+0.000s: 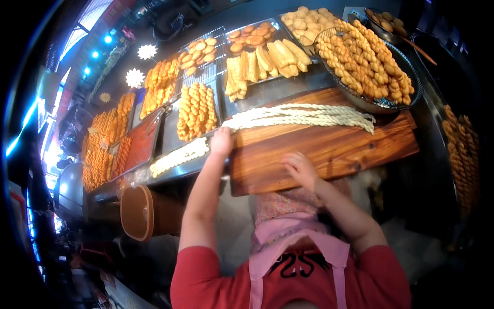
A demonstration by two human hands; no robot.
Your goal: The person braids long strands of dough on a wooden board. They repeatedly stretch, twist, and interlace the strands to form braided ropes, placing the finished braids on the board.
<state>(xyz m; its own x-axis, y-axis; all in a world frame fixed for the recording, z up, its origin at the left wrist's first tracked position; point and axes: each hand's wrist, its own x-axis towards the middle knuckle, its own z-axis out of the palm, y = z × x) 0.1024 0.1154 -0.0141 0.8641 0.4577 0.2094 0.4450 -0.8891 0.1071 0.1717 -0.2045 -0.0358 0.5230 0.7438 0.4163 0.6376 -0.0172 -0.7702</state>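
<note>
Long pale raw dough twists lie side by side across the far part of a brown wooden board. My left hand is at their left end, by the board's left edge. Its fingers are closed at the tip of a dough twist, partly hidden by the hand itself. Over the middle of the board is my right hand, fingers stretched out and slightly apart, holding nothing. To the left of my left hand, more short raw dough twists rest in a row on the metal counter.
A wire basket over a bowl heaped with fried twists stands at the board's far right. Beyond are trays of fried dough sticks, round cakes and sesame balls. More fried twists and a brown bin are left.
</note>
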